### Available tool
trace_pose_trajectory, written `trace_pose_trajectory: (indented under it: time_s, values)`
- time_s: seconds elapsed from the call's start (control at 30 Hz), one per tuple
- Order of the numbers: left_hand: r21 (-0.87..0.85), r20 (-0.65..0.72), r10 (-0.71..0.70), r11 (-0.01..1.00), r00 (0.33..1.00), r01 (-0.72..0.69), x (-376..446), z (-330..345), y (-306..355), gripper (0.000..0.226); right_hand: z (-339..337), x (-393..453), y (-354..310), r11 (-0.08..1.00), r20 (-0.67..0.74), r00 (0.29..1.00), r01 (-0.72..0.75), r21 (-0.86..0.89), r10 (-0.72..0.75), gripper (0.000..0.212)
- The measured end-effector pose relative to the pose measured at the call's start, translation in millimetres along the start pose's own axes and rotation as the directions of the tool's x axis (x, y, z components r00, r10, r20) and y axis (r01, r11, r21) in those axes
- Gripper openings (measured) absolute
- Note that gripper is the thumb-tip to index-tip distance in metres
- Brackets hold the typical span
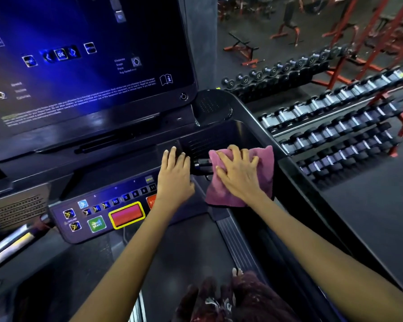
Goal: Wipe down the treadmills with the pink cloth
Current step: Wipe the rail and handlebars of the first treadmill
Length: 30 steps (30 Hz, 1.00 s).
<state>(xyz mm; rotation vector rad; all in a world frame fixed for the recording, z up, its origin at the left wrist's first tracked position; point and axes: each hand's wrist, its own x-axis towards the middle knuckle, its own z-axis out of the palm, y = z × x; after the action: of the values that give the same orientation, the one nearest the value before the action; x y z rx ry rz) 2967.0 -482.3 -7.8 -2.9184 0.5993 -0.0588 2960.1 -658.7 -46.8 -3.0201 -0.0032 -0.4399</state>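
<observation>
A right hand (239, 175) presses the pink cloth (242, 175) flat on a treadmill console (130, 182); the left hand (175, 177) rests beside it.

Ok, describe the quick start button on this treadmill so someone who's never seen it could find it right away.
Start at the big blue-lit screen and drop to the sloped control panel below it, left of the hands. The quick start button sits on the panel's bottom row, just left of the large red button with the yellow border. It is the only green button there.
</observation>
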Motion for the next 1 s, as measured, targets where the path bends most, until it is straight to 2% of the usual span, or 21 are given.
trace_pose_trajectory:
  time_s: [0.13,0.23,0.37,0.47,0.57,0.63,0.73,0.87,1.0]
  values:
    - [0.122,0.063,-0.06,0.991,0.996,0.052,0,0,20,0.072,-3,-2,-37,0.998,0.018,1.0,0.023,-0.054,-0.022,0.05]
    - [0.151,0.083,-0.084,0.986,0.993,0.07,0,6,29,0.077,-1,-9,-18,0.993,0.027,0.999,0.048,-0.112,-0.046,0.05]
    - [0.168,0.073,-0.056,0.985,0.996,0.043,0,6,30,0.088,-4,-17,14,0.979,0.034,0.99,-0.131,-0.156,0.138,0.049]
    - [0.181,0.057,-0.055,0.982,0.997,0.044,0,7,28,0.09,-11,-4,-1,0.971,0.091,0.967,-0.232,-0.056,0.236,0.043]
    - [0.189,0.039,-0.059,0.981,0.998,0.05,-3,11,28,0.087,-6,-9,-23,0.952,0.149,0.942,-0.306,0.018,0.3,0.055]
    - [0.17,0.045,-0.059,0.984,0.997,0.05,-4,10,30,0.083,-1,-21,-24,0.957,0.129,0.949,-0.289,0.001,0.287,0.057]
    - [0.107,0.064,-0.074,0.992,0.995,0.067,-1,5,34,0.081,-2,-21,-11,0.964,0.091,0.96,-0.262,-0.054,0.266,0.049]
    - [0.035,0.074,-0.116,0.993,0.991,0.113,6,-2,40,0.074,-11,-6,-16,0.932,0.101,0.93,-0.359,0.055,0.353,0.039]
    - [0.049,0.111,-0.12,0.992,0.987,0.115,6,-1,42,0.08,-7,-23,-10,0.964,0.092,0.963,-0.261,0.054,0.255,0.048]
